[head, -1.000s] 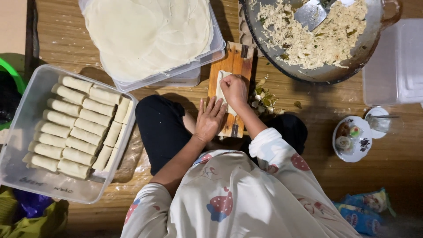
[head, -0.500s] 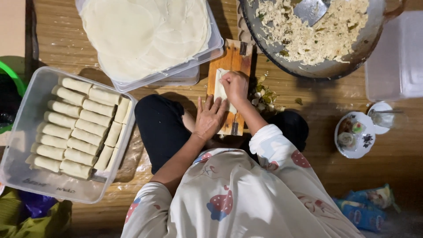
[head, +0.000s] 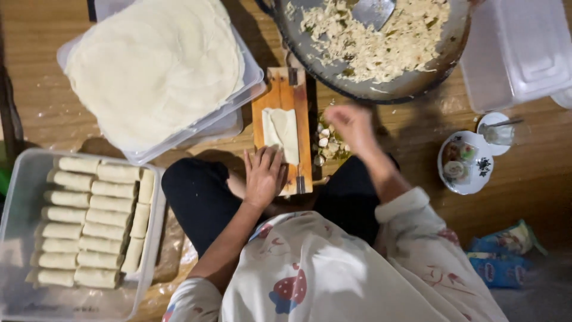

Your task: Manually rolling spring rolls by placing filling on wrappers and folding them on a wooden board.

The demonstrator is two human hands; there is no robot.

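Observation:
A narrow wooden board [head: 295, 89] lies on the floor in front of my crossed legs. On it rests a pale wrapper folded into a strip [head: 281, 128]. My left hand [head: 263, 176] lies flat on the board's near end, fingers spread, touching the wrapper's lower edge. My right hand [head: 353, 124] hovers off the board to the right, blurred by motion, above a small heap of white pieces [head: 326, 144]. Just beyond it sits a wide dark pan [head: 438, 65] of shredded pale filling [head: 381, 42], with a metal spatula [head: 372, 12] in it.
A clear tub with a stack of round wrappers [head: 155, 65] stands at the upper left. A clear box of several finished rolls [head: 89, 220] is at the left. At the right are a small plate [head: 465, 161], a glass [head: 499, 134], a lidded clear box [head: 524, 48] and snack packets [head: 500, 256].
My right hand has lifted off the wrapper and swung right, away from the board. My left hand has slid up onto the board's near end.

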